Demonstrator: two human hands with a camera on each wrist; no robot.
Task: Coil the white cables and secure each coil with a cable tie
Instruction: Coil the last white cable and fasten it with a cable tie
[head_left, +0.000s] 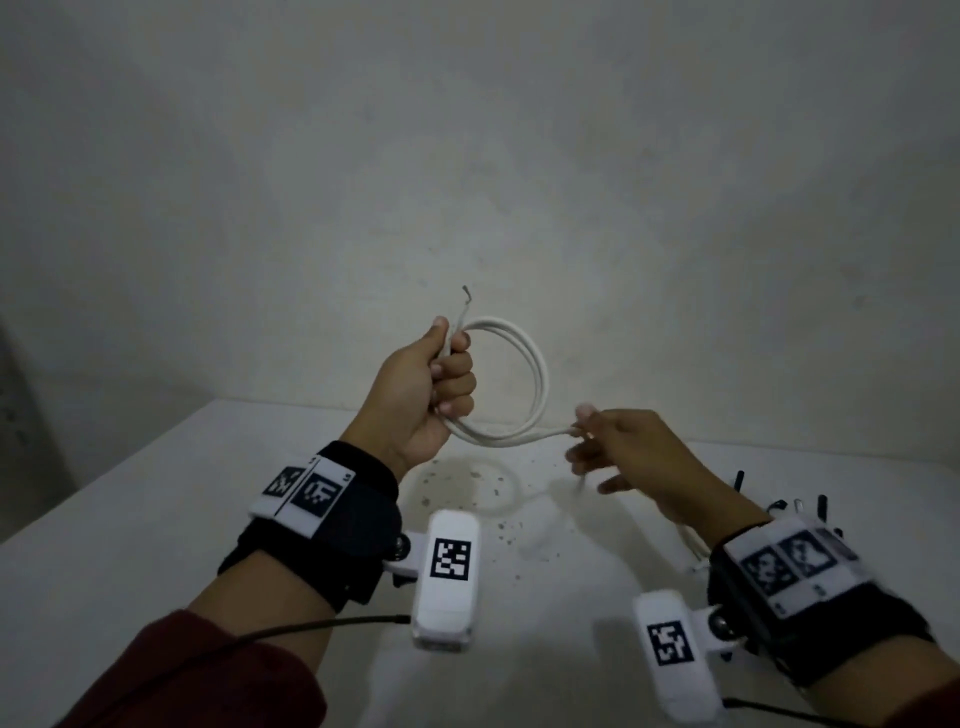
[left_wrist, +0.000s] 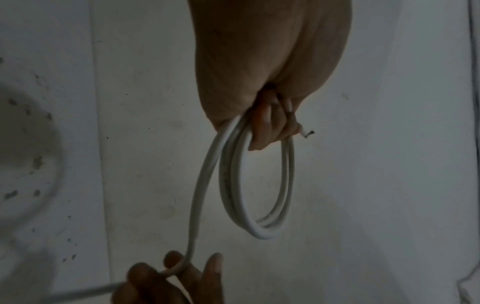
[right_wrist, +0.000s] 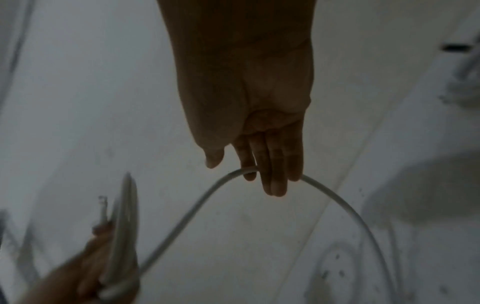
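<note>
My left hand (head_left: 449, 364) is raised above the table and grips a coil of white cable (head_left: 543, 379) of about two loops. The stripped cable end (head_left: 467, 296) sticks up past the thumb. In the left wrist view the coil (left_wrist: 259, 226) hangs from the curled fingers (left_wrist: 270, 127). One strand (left_wrist: 200, 195) runs from the coil to my right hand (head_left: 582, 428), which pinches it between thumb and forefinger, the other fingers spread. In the right wrist view the strand (right_wrist: 337, 201) crosses the fingers (right_wrist: 275, 181) and falls away to the right.
The white table (head_left: 156, 519) has dark specks (head_left: 467, 483) under the hands. Several black cable ties (head_left: 779, 504) lie behind my right wrist, with more white cable (head_left: 691, 543) beside them. A bare pale wall (head_left: 467, 156) stands close behind the table.
</note>
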